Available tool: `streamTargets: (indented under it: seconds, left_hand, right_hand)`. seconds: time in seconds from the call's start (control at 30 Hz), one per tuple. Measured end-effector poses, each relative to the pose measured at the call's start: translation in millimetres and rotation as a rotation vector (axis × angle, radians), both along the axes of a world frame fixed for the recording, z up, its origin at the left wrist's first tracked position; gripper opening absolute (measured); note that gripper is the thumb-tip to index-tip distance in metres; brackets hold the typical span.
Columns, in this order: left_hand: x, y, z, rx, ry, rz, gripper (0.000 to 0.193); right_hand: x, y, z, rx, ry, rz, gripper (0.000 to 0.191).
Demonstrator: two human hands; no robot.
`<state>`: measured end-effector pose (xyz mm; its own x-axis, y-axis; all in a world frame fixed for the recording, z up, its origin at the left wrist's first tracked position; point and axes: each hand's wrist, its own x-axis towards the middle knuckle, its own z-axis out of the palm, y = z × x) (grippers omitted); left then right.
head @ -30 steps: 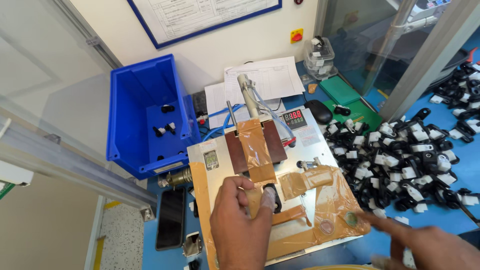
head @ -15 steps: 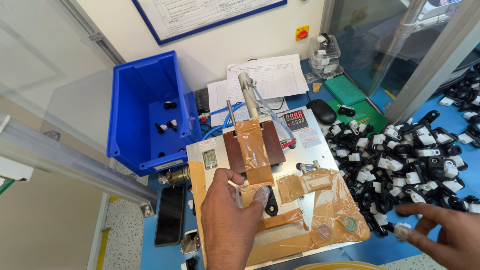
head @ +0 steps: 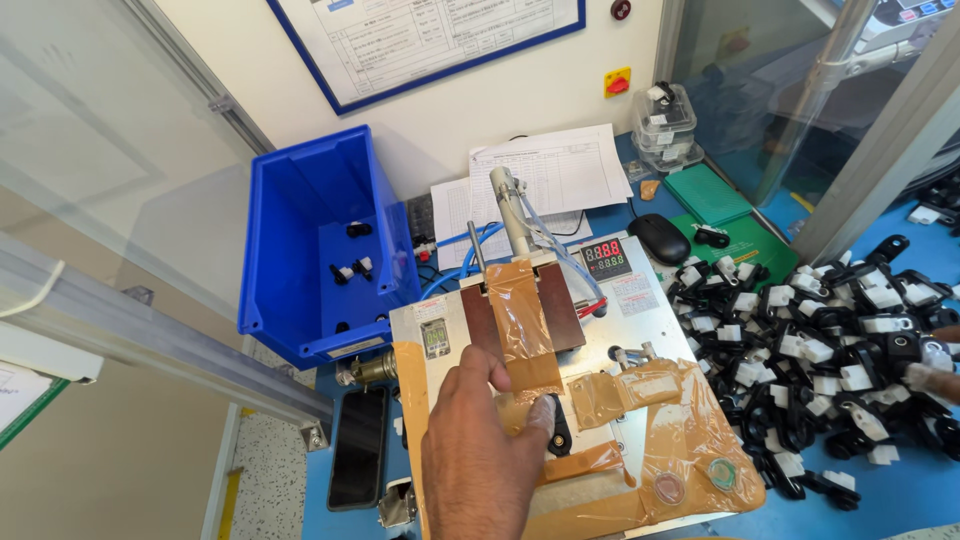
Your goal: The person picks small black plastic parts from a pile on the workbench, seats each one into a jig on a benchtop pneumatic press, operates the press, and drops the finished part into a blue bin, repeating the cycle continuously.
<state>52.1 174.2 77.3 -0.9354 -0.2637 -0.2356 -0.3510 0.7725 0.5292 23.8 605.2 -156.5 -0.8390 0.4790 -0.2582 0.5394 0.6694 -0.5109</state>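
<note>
My left hand [head: 478, 455] rests on a metal fixture plate [head: 440, 335] patched with brown tape. Its thumb, in a white finger cot, presses a small black part [head: 560, 438] against the plate just below a taped brown block [head: 522, 315]. Only the fingertips of my right hand [head: 935, 378] show, at the far right edge. They touch pieces in a pile of black and white plastic parts [head: 800, 350] on the blue table. Whether those fingers grip a piece is hidden.
An open blue bin [head: 300, 250] holding a few small parts stands left of the fixture. A dark phone [head: 358, 447] lies below the bin. Behind the fixture are a digital controller [head: 605, 258], a black mouse [head: 660, 238], paper sheets [head: 555, 175] and green pads [head: 715, 195].
My right hand has moved right from the fixture's corner into the pile of parts. My left hand has stayed on the black part at the fixture.
</note>
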Motion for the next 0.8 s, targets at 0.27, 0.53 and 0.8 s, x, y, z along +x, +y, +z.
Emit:
streamTargets:
  seconds: [0.27,0.53,0.8]
  left_hand:
    - [-1,3,0,0.004,-0.075,0.023,0.039]
    - [-3,1,1,0.006,-0.082,0.012,0.044]
    - [-2,-3,-6,0.009,-0.037,-0.021,0.044]
  right_hand:
    - [-14,-10,3,-0.051,0.154,-0.066,0.052]
    - [-11,-24,9,0.033,0.326,-0.119,0.057]
    - [-18,-61,54,-0.238,0.23,-0.107,0.048]
